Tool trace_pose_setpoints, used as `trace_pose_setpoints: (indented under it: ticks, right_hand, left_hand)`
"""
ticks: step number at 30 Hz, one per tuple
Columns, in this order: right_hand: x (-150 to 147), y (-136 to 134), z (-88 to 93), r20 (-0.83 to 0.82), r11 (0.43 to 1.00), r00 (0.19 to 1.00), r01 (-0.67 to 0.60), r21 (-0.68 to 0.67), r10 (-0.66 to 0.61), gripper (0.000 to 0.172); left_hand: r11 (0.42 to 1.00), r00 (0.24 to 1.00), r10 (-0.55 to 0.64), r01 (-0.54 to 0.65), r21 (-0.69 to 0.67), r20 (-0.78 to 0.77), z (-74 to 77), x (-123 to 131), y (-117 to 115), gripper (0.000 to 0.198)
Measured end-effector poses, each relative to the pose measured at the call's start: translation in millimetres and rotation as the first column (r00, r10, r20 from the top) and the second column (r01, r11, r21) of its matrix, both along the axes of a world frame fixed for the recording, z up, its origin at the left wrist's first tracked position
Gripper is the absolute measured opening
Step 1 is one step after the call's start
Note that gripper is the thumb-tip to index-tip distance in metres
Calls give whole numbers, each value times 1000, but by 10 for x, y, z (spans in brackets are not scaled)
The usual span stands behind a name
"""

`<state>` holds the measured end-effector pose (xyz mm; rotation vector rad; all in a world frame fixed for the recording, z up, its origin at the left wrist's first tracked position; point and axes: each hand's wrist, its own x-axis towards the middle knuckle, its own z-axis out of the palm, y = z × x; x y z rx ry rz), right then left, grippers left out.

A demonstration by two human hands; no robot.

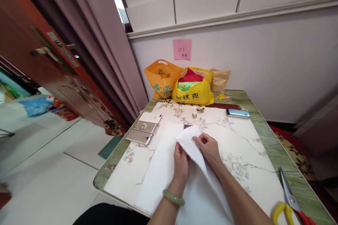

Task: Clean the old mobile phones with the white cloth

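A piece of white cloth with a slightly frayed edge lies over the near part of the table and rises between my two hands. My left hand is closed on the fold from below, a green bangle on its wrist. On the right side of the same raised corner, my right hand pinches the cloth between thumb and fingers. Just beyond the lifted corner a small dark object shows in part; the cloth hides the rest of it.
Three phones lie at the table's left. Scissors with yellow and red handles rest at the right front. A blue case sits at the back right. An orange bag, a yellow bag and a brown pouch stand against the wall.
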<state>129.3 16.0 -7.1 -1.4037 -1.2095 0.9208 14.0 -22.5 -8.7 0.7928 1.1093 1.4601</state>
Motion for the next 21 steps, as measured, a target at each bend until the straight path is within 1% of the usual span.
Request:
trace_pose_setpoints:
  ticks: [3,5,6,8,9,11,13,15,17,19,21]
  right_hand:
    - [-17,-27,58,212,999,977,20,-51,-9,40]
    - [-29,-35,85,258,996,965,60,-71,-40,41]
    - [-33,-37,90,236,994,970,74,-77,-54,43]
    - [-37,-43,80,102,995,994,47,-91,-38,45]
    - [-36,-46,64,6,995,1000,2,-102,-2,46]
    - [-28,-44,15,-190,986,978,-114,-123,89,49]
    - [-15,-21,-47,-316,975,941,-170,-141,118,51]
    - [0,25,-101,-368,979,928,-132,-158,66,52]
    - [13,77,-127,-381,983,925,-59,-176,-13,52]
    - [20,113,-116,-369,979,927,-4,-206,-74,51]
    - [23,121,-79,-325,974,937,57,-218,-128,50]
  left_hand:
    - [998,997,-45,47,37,-67,66,-20,-23,23]
    - [993,993,-91,96,72,-76,91,-26,-26,22]
    - [991,992,-107,112,74,-73,94,-27,-23,22]
    - [992,992,-117,119,45,-54,82,-28,-8,22]
    - [993,993,-115,116,24,-36,70,-28,2,24]
    - [995,995,-98,98,-2,-6,41,-26,21,28]
    - [997,997,-80,80,-22,-9,15,-23,31,31]
    - [995,994,-94,91,-51,-55,-5,-17,27,32]
    - [989,982,-145,140,-51,-123,-20,-12,15,31]
    - [981,966,-192,190,-25,-176,-32,-8,7,31]
    - [978,960,-208,209,-13,-189,-44,-6,8,33]
